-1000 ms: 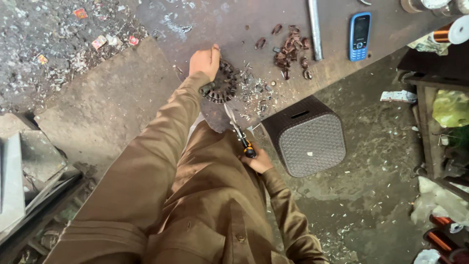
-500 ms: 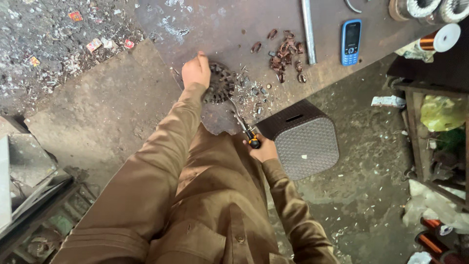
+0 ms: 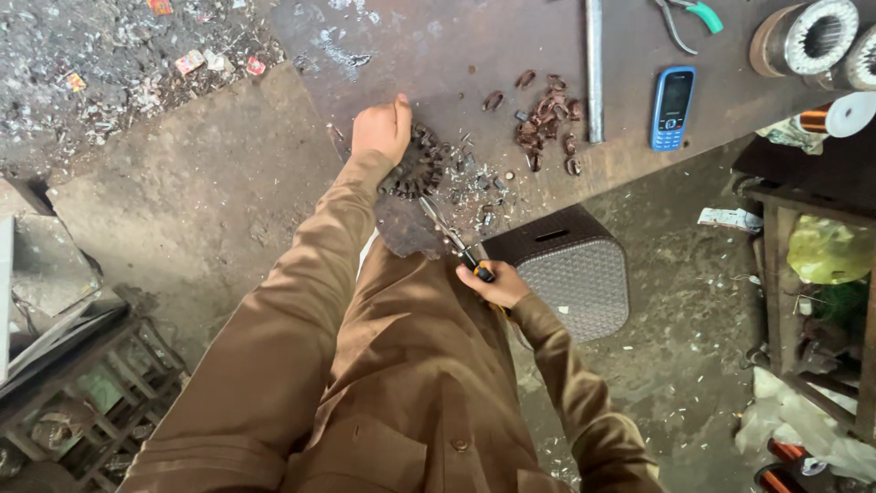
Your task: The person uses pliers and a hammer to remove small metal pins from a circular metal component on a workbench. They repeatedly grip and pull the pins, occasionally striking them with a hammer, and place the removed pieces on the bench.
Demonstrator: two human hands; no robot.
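Observation:
My left hand (image 3: 381,128) presses down on a dark round toothed metal core (image 3: 420,166) at the near edge of a rusty brown workbench (image 3: 474,46). My right hand (image 3: 493,283) grips the orange-and-black handle of a screwdriver (image 3: 449,237), whose shaft points up and left toward the core. Small metal scraps (image 3: 479,187) lie scattered just right of the core. Both arms wear brown sleeves.
On the bench lie a pile of bent brown clips (image 3: 547,114), a long metal bar (image 3: 595,68), a blue mobile phone (image 3: 672,108), pliers (image 3: 684,14) and round wound cores (image 3: 808,36). A dark woven stool (image 3: 570,274) stands below the bench. Shelves with clutter stand right.
The view has drifted slightly, so the bench and hands sit a bit differently in frame. My left hand stays on the core and my right hand keeps hold of the screwdriver.

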